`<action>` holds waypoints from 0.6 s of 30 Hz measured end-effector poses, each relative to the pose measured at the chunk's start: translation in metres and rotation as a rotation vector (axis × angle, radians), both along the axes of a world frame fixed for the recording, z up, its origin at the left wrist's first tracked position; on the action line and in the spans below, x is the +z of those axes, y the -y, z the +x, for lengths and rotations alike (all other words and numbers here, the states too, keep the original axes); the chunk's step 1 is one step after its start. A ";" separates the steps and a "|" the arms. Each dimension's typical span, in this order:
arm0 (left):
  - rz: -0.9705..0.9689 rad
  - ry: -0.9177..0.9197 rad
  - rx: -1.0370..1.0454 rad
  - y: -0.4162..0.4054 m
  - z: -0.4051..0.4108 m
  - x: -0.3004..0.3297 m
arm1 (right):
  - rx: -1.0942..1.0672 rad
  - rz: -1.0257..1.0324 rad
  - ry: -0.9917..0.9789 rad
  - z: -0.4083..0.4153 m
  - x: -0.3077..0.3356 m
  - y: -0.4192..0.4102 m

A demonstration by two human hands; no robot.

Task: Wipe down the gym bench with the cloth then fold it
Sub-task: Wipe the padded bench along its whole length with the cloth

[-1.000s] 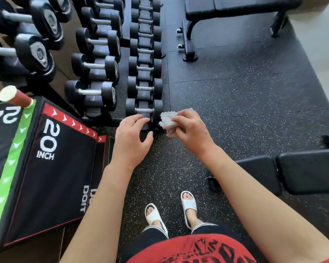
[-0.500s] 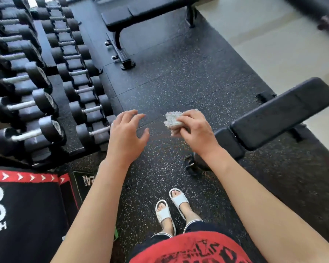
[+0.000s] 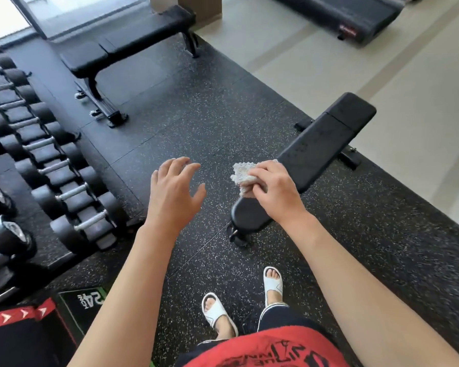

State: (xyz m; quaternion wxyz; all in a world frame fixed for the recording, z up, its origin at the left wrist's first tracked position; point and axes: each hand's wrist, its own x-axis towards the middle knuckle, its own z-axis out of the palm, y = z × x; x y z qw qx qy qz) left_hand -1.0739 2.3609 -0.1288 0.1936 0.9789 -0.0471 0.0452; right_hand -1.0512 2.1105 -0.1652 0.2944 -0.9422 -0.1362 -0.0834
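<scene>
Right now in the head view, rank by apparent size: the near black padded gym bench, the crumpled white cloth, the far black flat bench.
1. Near black padded gym bench.
2. Far black flat bench, though distance may shrink it.
3. Crumpled white cloth, clearly smallest.

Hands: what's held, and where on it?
Right hand grips the bunched cloth at its near end; far end sticks out. Left hand holds nothing.

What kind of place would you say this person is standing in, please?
Most likely a gym's free-weights area. A rack of dumbbells runs along the left, two padded benches stand on speckled rubber flooring, the nearer bench ahead and another bench beyond. The right hand holds a cloth.
</scene>
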 end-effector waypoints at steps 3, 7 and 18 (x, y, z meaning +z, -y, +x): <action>0.018 0.000 -0.025 0.025 0.013 0.001 | -0.036 0.001 0.013 0.006 0.002 0.026; 0.014 -0.006 -0.034 0.066 0.032 -0.001 | -0.067 0.016 -0.002 0.018 0.001 0.069; 0.004 -0.033 0.024 0.217 0.087 -0.015 | -0.030 0.048 -0.030 0.088 -0.016 0.220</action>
